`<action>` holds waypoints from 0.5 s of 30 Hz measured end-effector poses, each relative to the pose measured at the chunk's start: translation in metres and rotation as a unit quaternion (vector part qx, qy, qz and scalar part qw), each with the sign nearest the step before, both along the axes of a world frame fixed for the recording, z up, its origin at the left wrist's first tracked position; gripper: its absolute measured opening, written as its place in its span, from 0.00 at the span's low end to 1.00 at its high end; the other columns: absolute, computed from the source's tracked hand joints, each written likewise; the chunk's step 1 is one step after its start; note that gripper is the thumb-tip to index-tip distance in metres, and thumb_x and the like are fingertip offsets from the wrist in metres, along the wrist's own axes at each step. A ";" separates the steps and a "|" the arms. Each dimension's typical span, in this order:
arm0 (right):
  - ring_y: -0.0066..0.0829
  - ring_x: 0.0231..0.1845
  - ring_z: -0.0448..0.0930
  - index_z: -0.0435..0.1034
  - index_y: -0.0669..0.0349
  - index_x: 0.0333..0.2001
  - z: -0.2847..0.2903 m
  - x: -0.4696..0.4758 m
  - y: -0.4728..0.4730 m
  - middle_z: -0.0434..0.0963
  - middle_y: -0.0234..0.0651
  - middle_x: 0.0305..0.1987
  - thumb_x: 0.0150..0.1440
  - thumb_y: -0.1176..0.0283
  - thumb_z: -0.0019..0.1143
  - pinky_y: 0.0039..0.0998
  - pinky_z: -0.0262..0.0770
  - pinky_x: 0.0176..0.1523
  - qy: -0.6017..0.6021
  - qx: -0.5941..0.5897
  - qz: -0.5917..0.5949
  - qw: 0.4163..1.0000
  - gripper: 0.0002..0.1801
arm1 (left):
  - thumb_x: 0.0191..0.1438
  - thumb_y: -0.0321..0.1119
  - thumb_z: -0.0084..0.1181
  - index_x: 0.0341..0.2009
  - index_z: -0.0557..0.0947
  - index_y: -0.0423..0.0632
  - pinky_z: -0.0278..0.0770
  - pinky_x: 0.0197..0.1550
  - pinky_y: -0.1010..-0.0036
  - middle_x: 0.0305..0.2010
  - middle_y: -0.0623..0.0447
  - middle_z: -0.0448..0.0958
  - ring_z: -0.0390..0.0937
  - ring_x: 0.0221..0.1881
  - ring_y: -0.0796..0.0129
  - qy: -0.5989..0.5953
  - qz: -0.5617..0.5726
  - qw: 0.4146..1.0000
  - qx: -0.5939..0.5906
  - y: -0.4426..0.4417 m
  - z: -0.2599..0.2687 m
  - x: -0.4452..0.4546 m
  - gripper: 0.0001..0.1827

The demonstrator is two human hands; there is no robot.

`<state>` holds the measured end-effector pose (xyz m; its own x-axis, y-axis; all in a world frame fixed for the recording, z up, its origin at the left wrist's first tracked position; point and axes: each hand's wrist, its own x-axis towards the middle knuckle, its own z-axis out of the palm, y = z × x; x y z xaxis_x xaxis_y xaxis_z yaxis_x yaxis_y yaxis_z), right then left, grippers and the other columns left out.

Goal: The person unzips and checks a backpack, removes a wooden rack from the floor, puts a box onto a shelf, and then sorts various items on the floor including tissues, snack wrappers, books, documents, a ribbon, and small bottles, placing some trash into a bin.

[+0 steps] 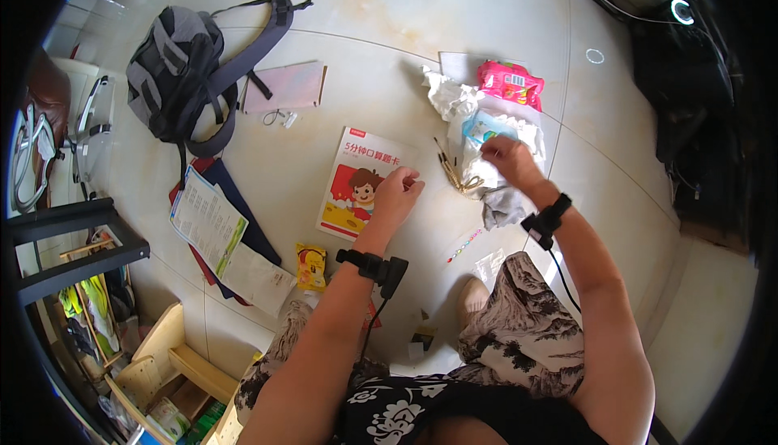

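My left hand (396,197) hovers over the right edge of a workbook (346,202) with a cartoon child on its cover. Its fingers are curled, and whether anything sits between them cannot be made out. My right hand (518,162) is bent down at a pile of crumpled white paper or cloth (453,97), beside a small light-blue packet (480,127). Its fingertips are close together; a grip on the packet is not clear. A pink wet-wipes pack (509,83) lies at the pile's far end. A coiled tan cord (453,174) and a grey cloth (503,206) lie nearer me.
A grey-black backpack (176,74) lies far left, near a pink folder (285,86). Printed sheets (206,214) rest over dark-blue and red folders. A yellow snack packet (310,265), a bead string (465,245) and a wooden rack (200,366) are nearer. Black equipment (681,80) stands right.
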<state>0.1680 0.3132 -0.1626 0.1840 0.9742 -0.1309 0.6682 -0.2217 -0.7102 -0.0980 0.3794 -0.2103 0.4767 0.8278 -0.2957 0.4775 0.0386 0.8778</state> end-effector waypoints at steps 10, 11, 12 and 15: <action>0.39 0.28 0.78 0.73 0.51 0.34 -0.019 -0.062 -0.015 0.73 0.32 0.34 0.47 0.67 0.60 0.38 0.75 0.30 -0.184 0.021 0.070 0.980 0.09 | 0.49 0.39 0.59 0.38 0.80 0.44 0.76 0.38 0.72 0.32 0.47 0.80 0.79 0.32 0.62 -0.072 0.112 0.990 -0.052 0.044 -0.019 -0.033 0.14; 0.38 0.27 0.78 0.73 0.52 0.35 -0.007 -0.072 -0.007 0.73 0.33 0.33 0.48 0.67 0.60 0.36 0.76 0.30 -0.174 0.013 0.051 0.983 0.09 | 0.50 0.38 0.59 0.37 0.81 0.44 0.76 0.38 0.72 0.32 0.47 0.81 0.79 0.32 0.63 -0.078 0.142 0.986 -0.047 0.061 -0.023 -0.043 0.13; 0.36 0.27 0.78 0.74 0.52 0.35 0.004 -0.084 0.000 0.74 0.33 0.32 0.48 0.68 0.61 0.34 0.75 0.30 -0.136 0.039 0.042 0.989 0.09 | 0.50 0.38 0.59 0.36 0.82 0.46 0.76 0.38 0.72 0.32 0.48 0.81 0.79 0.32 0.63 -0.076 0.179 0.981 -0.022 0.076 -0.029 -0.062 0.12; 0.32 0.24 0.77 0.74 0.54 0.38 0.025 -0.119 0.025 0.75 0.34 0.31 0.48 0.70 0.64 0.29 0.74 0.28 0.026 0.089 0.074 0.993 0.11 | 0.49 0.35 0.59 0.41 0.81 0.47 0.75 0.42 0.70 0.35 0.47 0.79 0.78 0.38 0.60 -0.034 0.254 0.966 0.029 0.124 -0.043 -0.112 0.14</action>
